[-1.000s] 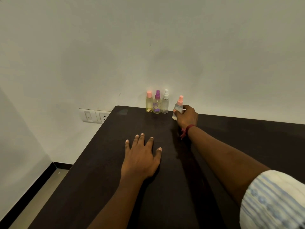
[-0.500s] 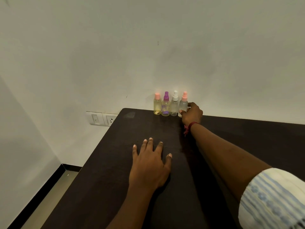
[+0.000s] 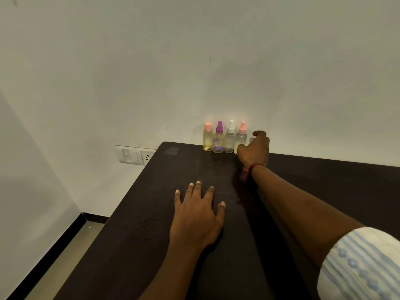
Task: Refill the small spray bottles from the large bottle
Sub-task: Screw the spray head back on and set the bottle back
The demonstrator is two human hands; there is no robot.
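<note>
Several small spray bottles stand in a row against the wall at the table's far edge: a pink-capped one with yellowish liquid (image 3: 207,139), a purple-capped one (image 3: 218,140), a white-capped clear one (image 3: 230,139) and a pink-capped clear one (image 3: 241,136). My right hand (image 3: 255,150) is just right of that last bottle. Its fingers are curled loosely and apart from the bottle's body, with the thumb low by its base. My left hand (image 3: 197,217) lies flat on the dark table (image 3: 151,213), fingers spread and holding nothing. No large bottle is in view.
The wall runs directly behind the bottles. A white switch and socket plate (image 3: 135,154) sits on the wall left of the table's far left corner. The table's left edge drops to the floor (image 3: 71,252) with its black skirting.
My right hand carried the pink-capped clear bottle left and back into the row beside the white-capped one, then loosened its grip. The left hand stayed flat on the table.
</note>
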